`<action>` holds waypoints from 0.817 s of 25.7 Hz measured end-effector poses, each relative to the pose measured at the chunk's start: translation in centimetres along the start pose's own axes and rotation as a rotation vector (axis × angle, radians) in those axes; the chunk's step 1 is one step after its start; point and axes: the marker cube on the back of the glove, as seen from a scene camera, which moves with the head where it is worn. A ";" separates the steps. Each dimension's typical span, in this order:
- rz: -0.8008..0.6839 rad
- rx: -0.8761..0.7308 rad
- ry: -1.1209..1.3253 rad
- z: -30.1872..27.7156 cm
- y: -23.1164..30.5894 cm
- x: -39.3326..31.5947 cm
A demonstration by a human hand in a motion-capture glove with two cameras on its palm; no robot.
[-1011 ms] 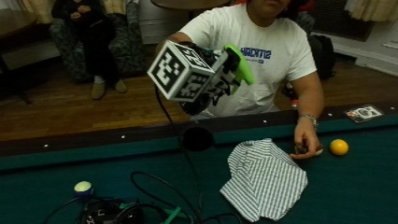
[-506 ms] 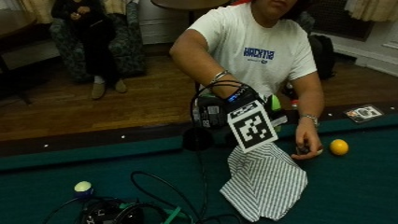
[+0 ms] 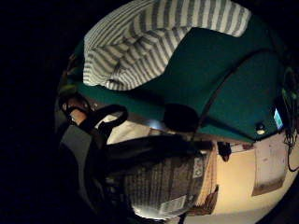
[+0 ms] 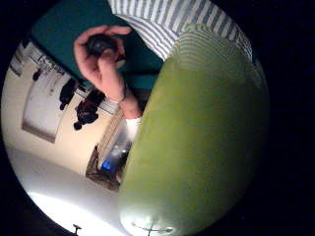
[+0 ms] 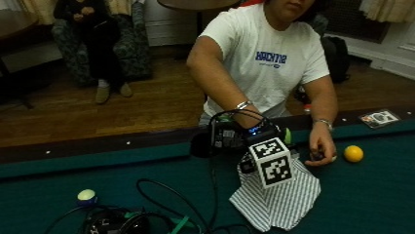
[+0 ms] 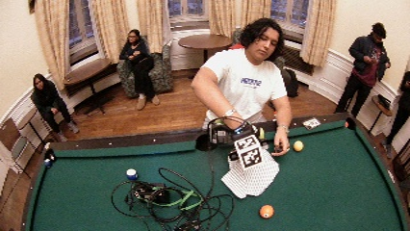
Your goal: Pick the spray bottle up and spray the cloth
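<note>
1. Outside view: the black-gloved right hand (image 5: 243, 139) hangs low over the green felt pool table (image 5: 376, 195), just above the near edge of the grey-and-white striped cloth (image 5: 275, 200). Only a sliver of the lime-green plastic spray bottle (image 5: 287, 136) shows at its far side, so this view alone does not settle the grasp. The bare left hand (image 5: 319, 152) rests on the felt beside one yellow billiard ball (image 5: 353, 153) and seems to cup something small and dark.

2. Thumb-side palm view: the green bottle body (image 4: 197, 147) fills most of the frame, tight against the palm, with the striped cloth (image 4: 167, 19) beyond it. I judge the fingers to be wrapped round the bottle.

3. Little-finger-side palm view: a label wrapped round a curved body (image 3: 163, 182) sits against the glove straps, with the cloth (image 3: 140, 42) on the felt and a dark corner pocket (image 3: 180, 116) at the rail.

4. Wide outside view: one cloth (image 6: 251, 177), one bottle, three balls on the table (yellow, orange (image 6: 266, 211) and a pale one (image 6: 131, 173)), and one tangle of black cables (image 6: 173, 199).

5. Handling, as a judgement: the bottle looks rigid, smooth and fairly light, possibly slippery in a glove; it is best held round the neck with a finger free for the trigger. The cloth is soft, limp and lies flat, so it needs no steadying.
</note>
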 end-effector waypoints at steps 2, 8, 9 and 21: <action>0.022 -0.019 0.011 0.5 -1.0 0.2; 0.065 -0.063 0.030 1.8 -3.2 0.7; 0.070 -0.069 0.034 1.9 -3.4 0.8; 0.047 -0.052 0.022 1.6 -2.8 0.1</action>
